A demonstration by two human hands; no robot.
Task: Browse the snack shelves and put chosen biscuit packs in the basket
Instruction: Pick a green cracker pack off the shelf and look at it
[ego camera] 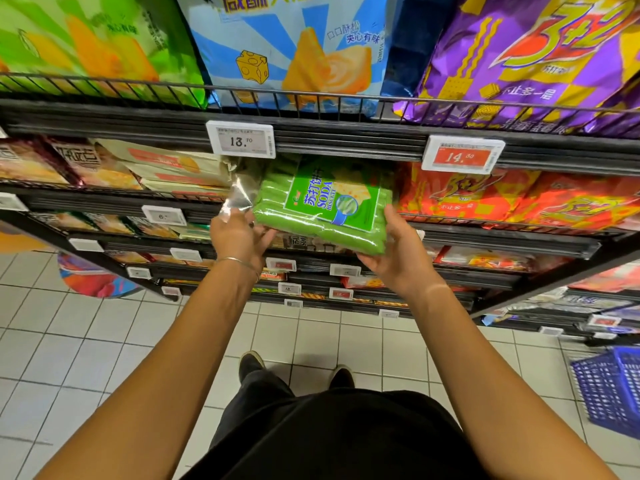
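Note:
A green soda biscuit pack (pixel 323 209) in clear wrap sits between both my hands, just in front of the second shelf. My left hand (pixel 239 237) holds its left end under the clear plastic flap, fingers curled beneath it. My right hand (pixel 398 251) grips the pack's lower right corner, thumb on top. The blue plastic basket (pixel 613 389) stands on the tiled floor at the far right, partly cut off by the frame edge.
Black wire shelves (pixel 311 133) carry large snack bags above: green, blue (pixel 294 46) and purple (pixel 530 57). Orange packs (pixel 485 199) lie right of the gap. Price tags (pixel 240 140) line the shelf edges. More packs fill the lower shelves. My shoes stand on white tiles.

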